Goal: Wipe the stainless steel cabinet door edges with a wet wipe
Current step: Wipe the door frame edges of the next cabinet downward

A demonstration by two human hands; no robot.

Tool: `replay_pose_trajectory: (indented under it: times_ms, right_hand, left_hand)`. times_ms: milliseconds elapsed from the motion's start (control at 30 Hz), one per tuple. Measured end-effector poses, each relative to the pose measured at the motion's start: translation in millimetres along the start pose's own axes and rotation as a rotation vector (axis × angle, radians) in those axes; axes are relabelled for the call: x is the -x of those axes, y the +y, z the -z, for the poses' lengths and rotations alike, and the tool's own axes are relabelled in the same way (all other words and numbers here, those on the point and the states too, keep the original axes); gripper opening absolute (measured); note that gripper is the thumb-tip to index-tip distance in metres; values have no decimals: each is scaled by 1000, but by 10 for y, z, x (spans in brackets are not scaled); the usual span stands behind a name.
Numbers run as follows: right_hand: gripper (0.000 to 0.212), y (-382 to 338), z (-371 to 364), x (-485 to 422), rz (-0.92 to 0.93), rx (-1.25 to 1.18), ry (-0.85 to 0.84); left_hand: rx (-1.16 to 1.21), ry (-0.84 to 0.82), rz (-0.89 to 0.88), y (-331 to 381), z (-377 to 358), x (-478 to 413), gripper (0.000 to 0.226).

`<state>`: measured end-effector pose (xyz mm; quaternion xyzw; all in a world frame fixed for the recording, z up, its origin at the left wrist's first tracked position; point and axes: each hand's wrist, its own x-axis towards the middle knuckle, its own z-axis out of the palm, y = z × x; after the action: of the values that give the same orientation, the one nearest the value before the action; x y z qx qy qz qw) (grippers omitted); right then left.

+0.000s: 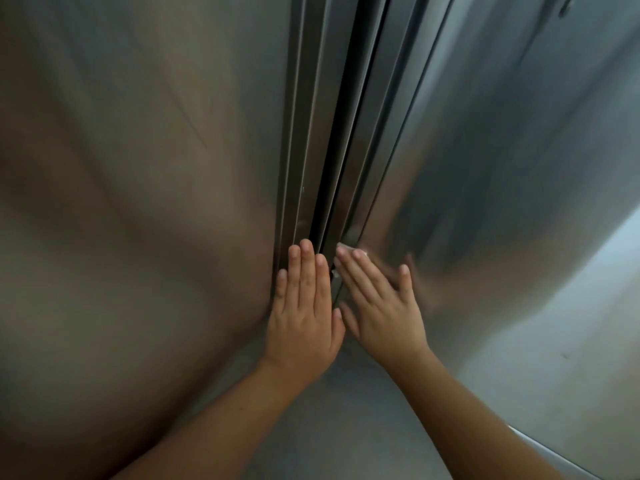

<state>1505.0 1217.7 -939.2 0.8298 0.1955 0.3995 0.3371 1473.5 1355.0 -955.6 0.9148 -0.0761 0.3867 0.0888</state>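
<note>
**Hands.** The left hand point(304, 306) lies flat on the folded edge of the left cabinet door point(138, 202), fingers straight and pressed together, holding nothing. The right hand point(377, 306) lies flat on the edge of the right cabinet door point(485, 168), fingers straight and slightly fanned. It presses the wet wipe point(356, 251) to the steel. Only white slivers of the wipe show, past the fingertips and beside the index finger. Both hands sit low on the doors, either side of the dark gap point(330, 168).

**Risks.**
- Flat fingers alone pin the wipe, so a stroke could bunch it or drop it into the gap.
- Fingertips beside the gap could be nipped if a door shifts under pressure.
- The folded steel edges may be sharp.

**Not determinable.** The wipe's size, fold and wetness, and the inside of the gap. The cabinet's top and bottom are cut off.
</note>
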Motion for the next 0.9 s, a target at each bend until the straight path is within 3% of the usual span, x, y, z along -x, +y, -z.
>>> replay_pose_trajectory:
  times_ms: [200, 467, 833, 900]
  right_hand:
    - [63, 459, 267, -422, -52, 76, 50]
    - [67, 1081, 638, -986, -167, 50, 106]
    - [67, 1616, 1020, -1603, -238, -84, 128]
    - [66, 1690, 1098, -1735, -273, -224, 169]
  left_hand:
    - [148, 86, 75, 127, 251, -355, 70]
    - [208, 143, 49, 184, 588, -724, 70]
    - [228, 278, 54, 334, 1050, -1402, 73]
    - [221, 288, 61, 355, 1114, -1489, 72]
